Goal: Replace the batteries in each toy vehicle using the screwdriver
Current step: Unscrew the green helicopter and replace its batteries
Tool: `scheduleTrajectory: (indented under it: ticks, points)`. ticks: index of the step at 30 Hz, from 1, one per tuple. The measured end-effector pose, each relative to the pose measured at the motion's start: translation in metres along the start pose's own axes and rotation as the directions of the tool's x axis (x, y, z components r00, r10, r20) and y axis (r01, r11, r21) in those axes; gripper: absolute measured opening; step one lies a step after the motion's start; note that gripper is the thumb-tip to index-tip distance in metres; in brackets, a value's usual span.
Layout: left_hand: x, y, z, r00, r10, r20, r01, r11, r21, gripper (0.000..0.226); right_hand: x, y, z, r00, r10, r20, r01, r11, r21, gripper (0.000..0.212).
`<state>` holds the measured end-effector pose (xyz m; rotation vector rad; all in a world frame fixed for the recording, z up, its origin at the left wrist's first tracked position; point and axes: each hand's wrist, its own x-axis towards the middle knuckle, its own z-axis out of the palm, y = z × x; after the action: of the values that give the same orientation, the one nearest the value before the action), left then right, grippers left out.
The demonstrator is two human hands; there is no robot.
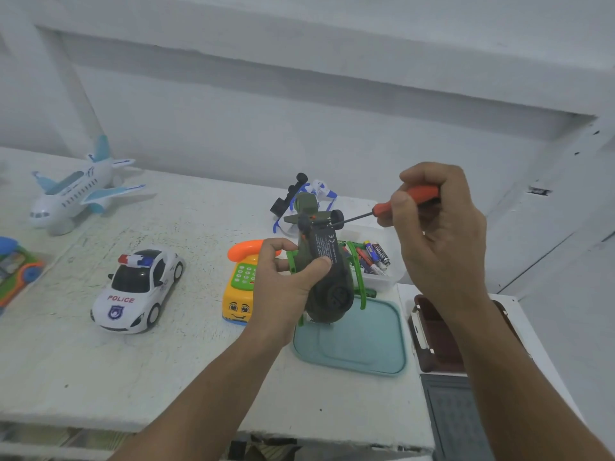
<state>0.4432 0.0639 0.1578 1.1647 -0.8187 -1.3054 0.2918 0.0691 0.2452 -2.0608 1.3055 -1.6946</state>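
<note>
Gripping the green toy helicopter (329,287) belly-up over the teal lid (362,344), the left hand (283,284) wrapped its body; the right hand (436,234) pinched the orange screwdriver (382,208), tip at the helicopter's far end. Batteries (374,256) lay in the tub (389,282) just right of it.

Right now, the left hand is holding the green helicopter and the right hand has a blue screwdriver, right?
Not quite. The screwdriver has an orange handle, not a blue one, as the head view shows. The rest is right: the left hand holds the green helicopter, and the right hand grips the screwdriver.
</note>
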Motion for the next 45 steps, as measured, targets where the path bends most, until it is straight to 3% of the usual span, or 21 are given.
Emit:
scheduleTrajectory:
  ticks: [3,13,18,21,24,27,29,33,38,42,45]
  points:
    - [0.001,0.0,0.001,1.0,0.001,0.001,-0.001,1.0,-0.004,0.037,0.001,0.002,0.0,1.0,0.012,-0.011,-0.012,1.0,0.0,0.029]
    - [0.005,0.0,0.002,1.0,0.0,-0.008,0.001,1.0,0.006,0.036,0.003,0.011,-0.001,0.998,0.046,-0.039,-0.046,0.999,-0.008,0.012]
    - [0.007,-0.002,0.002,1.0,0.012,-0.001,-0.012,1.0,0.013,0.037,0.006,0.003,0.0,0.99,-0.132,0.045,0.137,0.982,-0.13,0.016]
    - [0.008,-0.004,0.003,1.0,0.019,0.003,-0.019,1.0,0.023,0.039,0.013,-0.004,0.0,0.948,-0.286,0.14,0.315,0.908,-0.276,0.004]
    - [0.009,-0.004,0.004,1.0,0.021,-0.002,-0.021,0.999,0.025,0.043,0.025,-0.011,-0.003,0.918,-0.326,0.225,0.394,0.803,-0.447,0.026]
    - [0.01,-0.002,0.002,0.999,0.032,0.001,-0.032,0.999,0.029,0.042,0.038,-0.023,-0.007,0.93,-0.207,0.303,0.357,0.703,-0.615,0.05]
    - [0.011,-0.002,0.001,0.999,0.043,0.006,-0.043,0.998,0.038,0.042,0.047,-0.032,-0.01,0.925,-0.115,0.363,0.352,0.624,-0.698,0.056]
    - [0.011,-0.003,0.001,0.999,0.045,0.015,-0.046,0.997,0.058,0.043,0.057,-0.048,-0.016,0.864,0.086,0.495,0.389,0.51,-0.767,0.032]
    - [0.011,0.001,0.003,0.999,0.049,0.023,-0.05,0.998,0.043,0.044,0.065,-0.056,-0.024,0.779,0.146,0.61,0.487,0.472,-0.735,0.03]
    - [0.012,0.003,0.002,0.999,0.046,0.021,-0.047,0.998,0.043,0.041,0.071,-0.065,-0.026,0.768,0.219,0.601,0.488,0.407,-0.772,0.053]
    - [0.012,0.004,0.003,0.998,0.05,0.025,-0.051,0.997,0.05,0.04,0.068,-0.067,-0.023,0.778,0.165,0.607,0.521,0.37,-0.769,0.069]
